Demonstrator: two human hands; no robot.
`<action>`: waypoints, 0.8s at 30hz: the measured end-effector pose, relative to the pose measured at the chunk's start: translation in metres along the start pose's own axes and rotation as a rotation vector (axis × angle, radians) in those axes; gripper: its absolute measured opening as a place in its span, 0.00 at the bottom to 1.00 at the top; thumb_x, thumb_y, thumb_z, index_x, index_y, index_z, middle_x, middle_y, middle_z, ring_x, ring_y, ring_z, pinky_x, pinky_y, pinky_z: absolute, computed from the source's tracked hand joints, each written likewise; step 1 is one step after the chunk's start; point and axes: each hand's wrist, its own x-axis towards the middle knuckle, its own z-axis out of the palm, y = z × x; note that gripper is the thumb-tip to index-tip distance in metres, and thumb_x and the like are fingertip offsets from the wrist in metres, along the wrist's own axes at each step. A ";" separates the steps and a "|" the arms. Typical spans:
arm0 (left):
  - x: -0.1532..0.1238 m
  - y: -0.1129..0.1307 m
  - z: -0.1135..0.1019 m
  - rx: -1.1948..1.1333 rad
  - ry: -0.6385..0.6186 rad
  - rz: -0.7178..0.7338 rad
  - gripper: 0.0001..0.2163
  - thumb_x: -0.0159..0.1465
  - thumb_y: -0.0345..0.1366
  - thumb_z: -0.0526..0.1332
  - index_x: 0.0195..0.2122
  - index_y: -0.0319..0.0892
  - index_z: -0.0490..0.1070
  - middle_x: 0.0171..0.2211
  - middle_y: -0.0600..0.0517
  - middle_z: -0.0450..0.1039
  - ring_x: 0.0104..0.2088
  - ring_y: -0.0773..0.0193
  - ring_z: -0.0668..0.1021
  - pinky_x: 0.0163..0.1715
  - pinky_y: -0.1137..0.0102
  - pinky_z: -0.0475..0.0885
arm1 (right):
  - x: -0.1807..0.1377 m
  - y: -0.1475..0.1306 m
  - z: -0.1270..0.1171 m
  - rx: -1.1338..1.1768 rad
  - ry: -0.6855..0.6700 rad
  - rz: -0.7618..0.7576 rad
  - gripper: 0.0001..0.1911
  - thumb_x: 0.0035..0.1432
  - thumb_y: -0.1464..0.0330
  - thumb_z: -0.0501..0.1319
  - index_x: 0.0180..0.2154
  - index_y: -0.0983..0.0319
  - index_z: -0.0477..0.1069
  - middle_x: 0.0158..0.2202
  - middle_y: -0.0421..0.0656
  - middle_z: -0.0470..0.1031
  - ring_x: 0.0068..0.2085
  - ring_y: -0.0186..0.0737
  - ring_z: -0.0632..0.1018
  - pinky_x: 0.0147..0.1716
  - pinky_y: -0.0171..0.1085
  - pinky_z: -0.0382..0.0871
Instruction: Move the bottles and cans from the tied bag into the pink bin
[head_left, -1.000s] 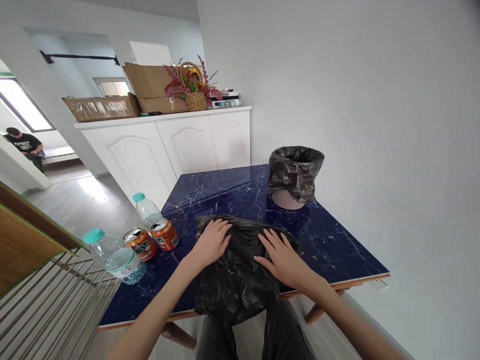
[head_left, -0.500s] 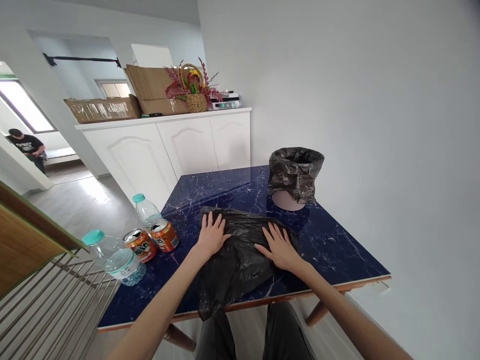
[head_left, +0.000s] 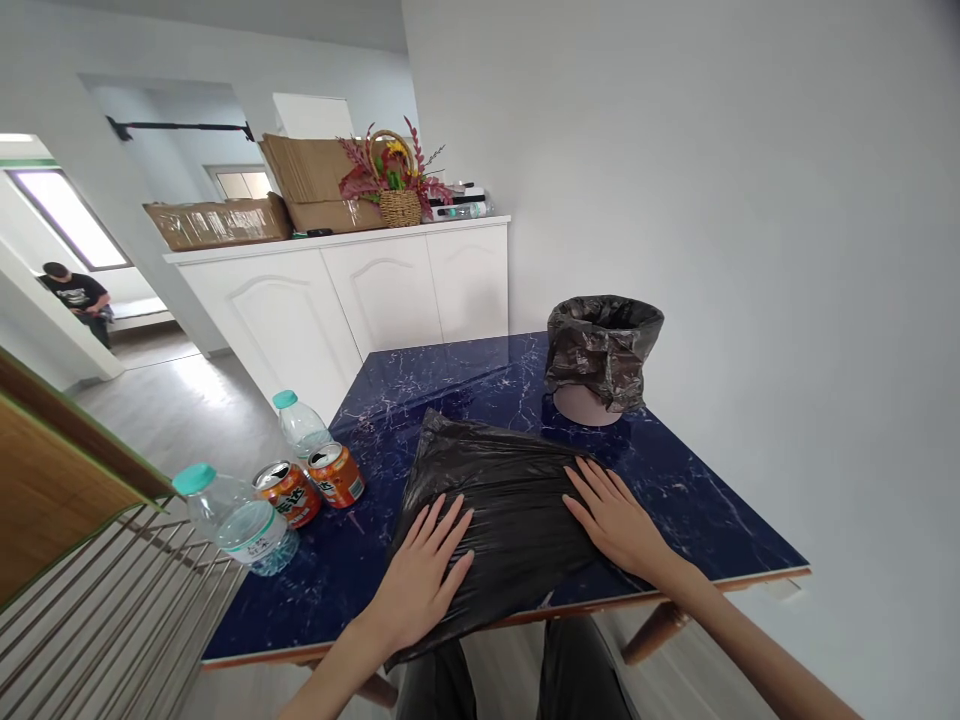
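A black plastic bag (head_left: pixel 517 530) lies spread flat on the dark blue marbled table (head_left: pixel 420 375), its near side hanging over the front edge. My left hand (head_left: pixel 429 570) rests flat on the bag's left part, fingers stretched out. On the bag's right part lies my right hand (head_left: pixel 611 510), palm down with fingers extended. Neither hand grips anything. Beyond the bag stands a small bin (head_left: pixel 589 405) lined with another black bag (head_left: pixel 604 350), which is folded over its rim.
At the table's left edge stand two orange cans (head_left: pixel 289 495) and two clear bottles (head_left: pixel 255 530) with teal caps. A metal rack (head_left: pixel 127 590) is at lower left. Behind is a white cabinet (head_left: pixel 277 310) bearing cardboard boxes (head_left: pixel 217 222) and a flower basket (head_left: pixel 400 207). A person (head_left: pixel 79 300) sits far left.
My left hand has slid toward me and my right hand has moved outward to the right. The bag is now stretched wider and smoother between them.
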 end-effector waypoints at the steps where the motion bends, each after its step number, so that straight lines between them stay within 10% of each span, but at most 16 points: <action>1: -0.013 -0.004 -0.009 -0.009 -0.015 0.023 0.30 0.80 0.43 0.52 0.80 0.54 0.42 0.78 0.51 0.49 0.78 0.50 0.54 0.74 0.47 0.58 | -0.004 0.005 0.001 -0.002 0.008 -0.007 0.36 0.78 0.49 0.42 0.75 0.62 0.60 0.77 0.49 0.57 0.77 0.52 0.59 0.75 0.55 0.53; 7: -0.072 -0.009 -0.038 -0.073 -0.171 0.141 0.54 0.63 0.57 0.71 0.80 0.50 0.38 0.79 0.45 0.47 0.77 0.40 0.56 0.73 0.41 0.58 | -0.008 0.007 0.003 0.018 0.038 0.003 0.36 0.78 0.48 0.43 0.75 0.60 0.58 0.77 0.48 0.58 0.77 0.51 0.58 0.76 0.56 0.53; 13: -0.087 -0.018 -0.032 -0.184 -0.040 0.079 0.49 0.55 0.18 0.54 0.77 0.62 0.54 0.72 0.58 0.66 0.73 0.54 0.67 0.72 0.49 0.65 | -0.014 -0.003 -0.010 0.104 0.002 0.030 0.37 0.77 0.47 0.45 0.76 0.61 0.57 0.77 0.51 0.57 0.77 0.53 0.59 0.75 0.58 0.53; 18: -0.076 -0.014 -0.074 -0.352 0.219 -0.169 0.17 0.69 0.30 0.54 0.51 0.46 0.81 0.45 0.50 0.86 0.44 0.57 0.87 0.44 0.71 0.81 | -0.047 -0.011 -0.051 0.285 -0.119 -0.116 0.31 0.78 0.52 0.49 0.76 0.51 0.54 0.76 0.43 0.59 0.76 0.48 0.60 0.76 0.56 0.54; 21: -0.054 -0.007 -0.107 -0.268 0.355 -0.444 0.18 0.74 0.44 0.53 0.36 0.42 0.80 0.21 0.55 0.76 0.21 0.62 0.78 0.21 0.74 0.70 | -0.065 -0.008 -0.070 0.315 -0.156 -0.221 0.34 0.73 0.49 0.58 0.74 0.50 0.60 0.73 0.44 0.66 0.73 0.53 0.67 0.74 0.60 0.57; 24: -0.017 -0.012 -0.129 -0.064 0.437 -0.531 0.20 0.73 0.48 0.55 0.30 0.43 0.77 0.19 0.53 0.74 0.21 0.58 0.79 0.25 0.71 0.70 | -0.069 -0.007 -0.075 0.339 -0.109 -0.214 0.24 0.72 0.52 0.60 0.63 0.52 0.75 0.66 0.48 0.76 0.66 0.57 0.76 0.67 0.60 0.68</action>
